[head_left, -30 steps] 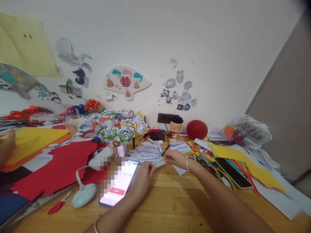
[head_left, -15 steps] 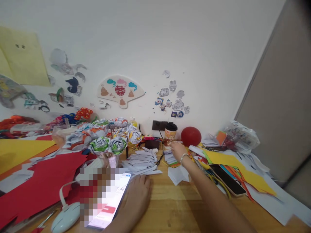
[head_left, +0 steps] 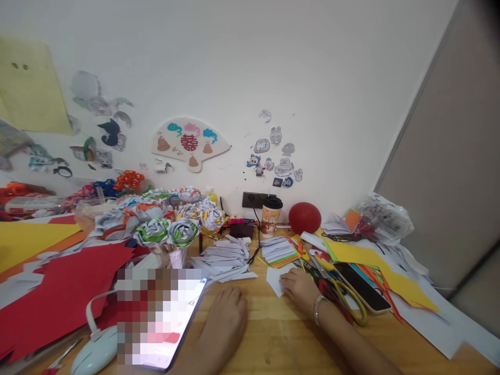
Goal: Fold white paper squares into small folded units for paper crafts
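My right hand (head_left: 300, 287) is low over the table, its fingertips closed at the right edge of a small white paper sheet (head_left: 275, 280). The hand covers part of that sheet. Just behind lies a stack of paper slips (head_left: 278, 250), white on top with green and orange edges below. My left hand (head_left: 226, 319) rests on the wood with its fingers curled downward, and whatever might be under them is hidden. Close to its left side lies a lit phone (head_left: 175, 323), partly blurred out. A loose pile of white paper strips (head_left: 224, 260) spreads beyond my left hand.
Scissors with yellow handles (head_left: 357, 312) and a dark phone (head_left: 361, 286) lie to the right. A paper cup (head_left: 270, 217) and a red balloon (head_left: 304, 217) stand by the wall. Folded paper flowers (head_left: 183, 230) and red paper (head_left: 70, 297) occupy the left.
My right hand has drawn back toward me from the slip stack to the small white sheet. My left hand stays beside the phone. The view has shifted slightly.
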Demonstrator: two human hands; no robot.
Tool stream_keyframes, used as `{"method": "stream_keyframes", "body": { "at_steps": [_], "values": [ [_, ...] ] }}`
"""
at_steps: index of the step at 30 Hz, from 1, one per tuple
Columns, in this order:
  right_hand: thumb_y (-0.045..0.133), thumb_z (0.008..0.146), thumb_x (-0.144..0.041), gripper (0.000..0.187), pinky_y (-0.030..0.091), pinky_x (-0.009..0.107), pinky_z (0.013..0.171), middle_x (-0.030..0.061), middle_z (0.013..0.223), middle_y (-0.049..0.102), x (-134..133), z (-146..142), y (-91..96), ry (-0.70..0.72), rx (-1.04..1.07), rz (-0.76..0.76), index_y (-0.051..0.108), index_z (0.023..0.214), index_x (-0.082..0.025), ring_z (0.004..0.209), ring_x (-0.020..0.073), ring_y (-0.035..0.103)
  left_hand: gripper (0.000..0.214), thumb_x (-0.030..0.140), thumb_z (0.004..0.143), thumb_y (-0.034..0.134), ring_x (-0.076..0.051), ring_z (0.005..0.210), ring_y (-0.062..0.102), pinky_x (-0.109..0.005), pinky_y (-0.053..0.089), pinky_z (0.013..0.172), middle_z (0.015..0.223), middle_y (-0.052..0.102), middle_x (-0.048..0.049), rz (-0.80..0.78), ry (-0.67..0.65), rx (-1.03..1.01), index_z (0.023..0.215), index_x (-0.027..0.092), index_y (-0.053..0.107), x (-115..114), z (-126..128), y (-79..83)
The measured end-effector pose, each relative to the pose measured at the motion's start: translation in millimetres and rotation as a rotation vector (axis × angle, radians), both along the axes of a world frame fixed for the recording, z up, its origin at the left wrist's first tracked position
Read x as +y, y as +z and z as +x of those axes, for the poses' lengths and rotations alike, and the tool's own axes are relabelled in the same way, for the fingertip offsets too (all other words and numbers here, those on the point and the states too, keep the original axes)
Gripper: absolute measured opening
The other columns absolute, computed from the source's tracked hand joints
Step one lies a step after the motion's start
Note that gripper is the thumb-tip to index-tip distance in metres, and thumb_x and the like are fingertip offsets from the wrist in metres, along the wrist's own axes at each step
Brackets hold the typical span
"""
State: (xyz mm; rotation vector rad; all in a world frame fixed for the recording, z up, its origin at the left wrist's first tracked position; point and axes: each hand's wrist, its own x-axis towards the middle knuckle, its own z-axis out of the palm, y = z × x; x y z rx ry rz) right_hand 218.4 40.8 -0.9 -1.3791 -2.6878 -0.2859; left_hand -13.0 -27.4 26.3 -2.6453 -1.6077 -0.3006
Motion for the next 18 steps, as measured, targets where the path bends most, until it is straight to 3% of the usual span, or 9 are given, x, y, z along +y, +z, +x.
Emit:
{"method": "stream_keyframes", "body": {
  "at_steps": [4,10,14,18],
  "values": [
    [0.051,0.083,-0.012,0.013,0.038,0.031,0.072,0.0104,0.083,0.065,4.9,-3.1,-8.0,-0.032,-0.040,0.017,0.064,0.079,-0.013,0.082,0.0213,0.055,0.022,0.006,0.083,0.041,-0.023,0.088,0.053,-0.037,0.041,0.080,0.092,0.059,-0.0093,-0.004,-0.014,-0.027,0.082,0.014,0.062,5.8,1.0,-11.6],
    [0.048,0.082,-0.008,0.014,0.038,0.032,0.071,0.0127,0.085,0.063,10.5,-1.7,-2.9,-0.086,0.000,0.067,0.061,0.086,-0.011,0.081,0.0227,0.055,0.021,0.007,0.084,0.042,-0.022,0.086,0.052,-0.036,0.041,0.079,0.089,0.058,-0.0081,0.054,-0.047,-0.085,0.079,0.014,0.060,10.6,0.4,-24.5],
    [0.047,0.084,-0.008,0.014,0.039,0.030,0.072,0.0107,0.087,0.063,17.3,-0.7,-1.7,-0.098,0.051,0.089,0.059,0.089,-0.013,0.083,0.0213,0.055,0.021,0.007,0.084,0.042,-0.022,0.086,0.053,-0.035,0.042,0.078,0.089,0.059,-0.0084,0.041,-0.044,-0.077,0.079,0.014,0.061,9.7,0.7,-23.4],
    [0.051,0.086,-0.014,0.012,0.039,0.027,0.067,0.0068,0.080,0.063,20.8,-4.2,1.5,-0.122,0.110,0.111,0.058,0.075,-0.016,0.080,0.0193,0.056,0.020,0.007,0.084,0.043,-0.022,0.087,0.054,-0.036,0.042,0.079,0.091,0.059,-0.0083,0.025,-0.055,-0.088,0.080,0.014,0.061,7.2,1.2,-16.0]
  ]
}}
